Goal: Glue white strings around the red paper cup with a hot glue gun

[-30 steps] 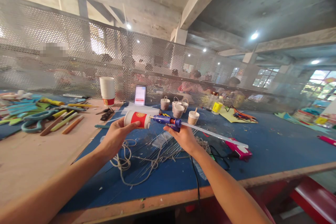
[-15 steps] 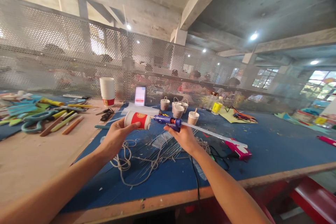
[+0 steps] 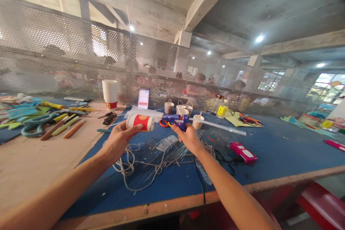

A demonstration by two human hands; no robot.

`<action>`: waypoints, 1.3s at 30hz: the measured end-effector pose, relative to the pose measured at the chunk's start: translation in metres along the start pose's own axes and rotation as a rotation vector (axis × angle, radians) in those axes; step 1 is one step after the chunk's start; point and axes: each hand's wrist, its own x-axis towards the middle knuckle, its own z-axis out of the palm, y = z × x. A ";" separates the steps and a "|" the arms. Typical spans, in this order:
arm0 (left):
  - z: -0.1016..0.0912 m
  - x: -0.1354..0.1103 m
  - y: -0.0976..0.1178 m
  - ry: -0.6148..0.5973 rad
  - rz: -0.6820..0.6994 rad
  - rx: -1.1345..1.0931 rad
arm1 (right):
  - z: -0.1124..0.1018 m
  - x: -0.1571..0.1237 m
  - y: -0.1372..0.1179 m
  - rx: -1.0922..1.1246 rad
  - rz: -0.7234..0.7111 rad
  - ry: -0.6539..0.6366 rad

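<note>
My left hand [image 3: 118, 141] is closed round a red and white paper cup [image 3: 140, 122], held on its side above the blue table top [image 3: 269, 151]. My right hand [image 3: 188, 137] grips a blue hot glue gun [image 3: 175, 120] with a long clear glue stick [image 3: 218, 125] sticking out behind it. The gun's nozzle points left at the cup's bottom end, a little apart from it. A black cord [image 3: 199, 176] runs from the gun down over the table's front edge.
Rope and thin clear sticks [image 3: 151, 158] lie under my hands. Small rope-wrapped cups [image 3: 183, 112] stand behind, a pink box [image 3: 243, 152] to the right. Left are a stack of paper cups [image 3: 110, 93], scissors and pencils [image 3: 61, 122]. A perforated metal screen [image 3: 67, 61] backs the table; people sit beyond it.
My right hand has tilted the glue gun and drawn it slightly back and up from the cup. The left hand and cup have barely moved.
</note>
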 end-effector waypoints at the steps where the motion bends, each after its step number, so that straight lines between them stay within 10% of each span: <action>1: -0.001 0.001 -0.001 -0.001 -0.001 -0.001 | 0.000 0.002 0.001 0.069 0.049 0.020; 7: -0.001 0.003 -0.002 0.018 0.007 0.020 | 0.000 0.013 0.017 0.289 0.272 0.116; 39: 0.001 0.000 -0.005 -0.040 -0.038 -0.046 | 0.011 0.017 0.049 -0.685 0.403 0.051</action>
